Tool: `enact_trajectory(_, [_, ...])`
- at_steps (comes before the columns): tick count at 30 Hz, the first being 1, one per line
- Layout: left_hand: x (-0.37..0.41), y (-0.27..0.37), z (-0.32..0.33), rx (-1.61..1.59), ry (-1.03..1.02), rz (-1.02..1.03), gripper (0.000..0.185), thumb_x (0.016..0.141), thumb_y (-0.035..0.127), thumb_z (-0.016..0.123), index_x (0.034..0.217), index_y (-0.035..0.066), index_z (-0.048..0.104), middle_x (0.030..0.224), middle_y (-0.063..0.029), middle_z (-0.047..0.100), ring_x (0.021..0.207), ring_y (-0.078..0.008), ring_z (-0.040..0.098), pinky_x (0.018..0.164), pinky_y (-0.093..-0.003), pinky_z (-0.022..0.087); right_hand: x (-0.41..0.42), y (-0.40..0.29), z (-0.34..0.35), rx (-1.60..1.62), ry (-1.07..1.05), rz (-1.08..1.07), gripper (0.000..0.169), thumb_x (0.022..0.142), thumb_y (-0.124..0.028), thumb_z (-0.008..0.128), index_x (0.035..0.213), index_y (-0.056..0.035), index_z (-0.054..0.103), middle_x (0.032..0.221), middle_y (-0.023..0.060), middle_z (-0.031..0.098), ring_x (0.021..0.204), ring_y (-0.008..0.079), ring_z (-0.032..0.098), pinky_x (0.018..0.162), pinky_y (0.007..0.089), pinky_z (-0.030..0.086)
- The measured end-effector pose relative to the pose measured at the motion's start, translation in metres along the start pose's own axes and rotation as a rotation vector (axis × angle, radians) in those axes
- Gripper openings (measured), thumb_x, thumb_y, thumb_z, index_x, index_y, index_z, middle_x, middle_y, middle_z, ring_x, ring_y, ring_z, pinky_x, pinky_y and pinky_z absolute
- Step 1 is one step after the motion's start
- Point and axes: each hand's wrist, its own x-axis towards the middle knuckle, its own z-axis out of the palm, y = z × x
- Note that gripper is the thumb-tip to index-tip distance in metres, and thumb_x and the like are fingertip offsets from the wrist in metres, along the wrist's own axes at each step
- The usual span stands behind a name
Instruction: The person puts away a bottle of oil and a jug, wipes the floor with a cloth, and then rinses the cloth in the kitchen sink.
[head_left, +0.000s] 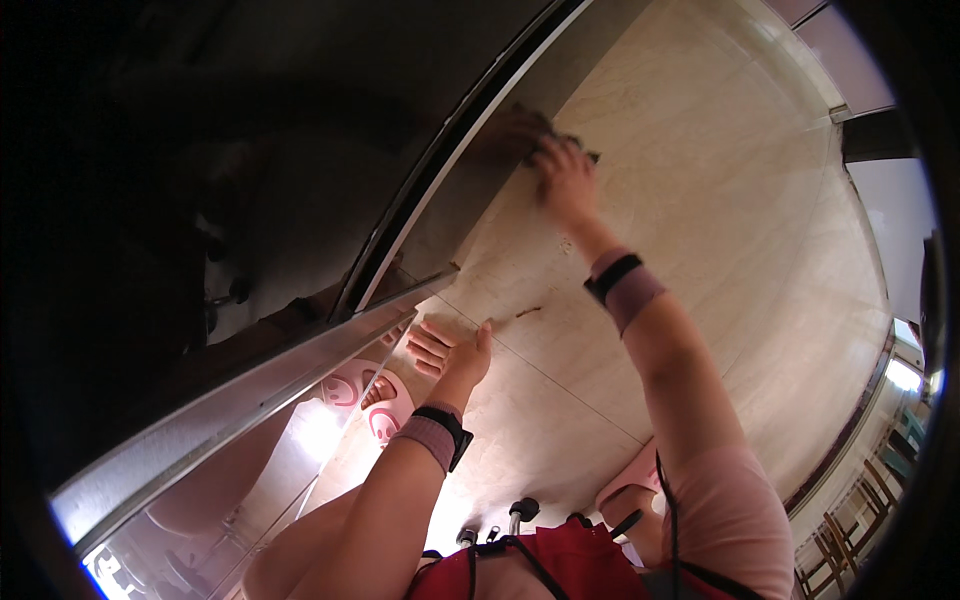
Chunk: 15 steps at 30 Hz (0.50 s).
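My right hand (568, 180) is stretched out over the beige tiled floor (720, 247), close to the base of a glossy black cabinet (247, 172). Its fingers close over a dark, crumpled thing (590, 156), perhaps a cloth; blur hides what it is. A dim reflection of that hand shows in the cabinet's lower panel. Nearer to me, my left hand (461, 356) is empty, with fingers spread and thumb apart. It lies low by the metal-edged corner (442, 281) of the cabinet. A thin brown scrap (529, 311) rests on the floor between both hands.
A pink slipper (386, 420) on my left foot stands beside the reflective panel (262, 465). My other pink slipper (634, 472) is at lower right. Casters (525, 511) sit close to my body. Wooden chairs (847, 536) stand at the far right.
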Motion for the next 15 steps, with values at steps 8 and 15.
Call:
enact_trajectory(8, [-0.001,0.01,-0.004,0.025,0.023,-0.01,0.123,0.069,0.086,0.039,0.147,0.006,-0.014,0.151,-0.0259,-0.016,0.139,-0.045,-0.014,0.11,-0.059,0.003,-0.076,-0.094,-0.033,0.276,-0.164,-0.18,0.039,0.071,-0.012,0.06,0.109,-0.0162,0.065,0.134,0.0046,0.047,0.131,0.0263,0.035,0.11,0.0462,0.024])
enact_trajectory(15, [-0.002,0.009,-0.005,0.044,-0.012,-0.052,0.125,0.069,0.085,0.042,0.146,0.008,-0.018,0.15,-0.0241,-0.022,0.139,-0.0422,-0.018,0.11,-0.0572,0.0,-0.091,-0.125,-0.042,0.367,-0.158,-0.22,0.035,0.076,-0.011,0.057,0.11,-0.0152,0.063,0.125,0.0029,0.05,0.127,0.0247,0.037,0.11,0.0459,0.023])
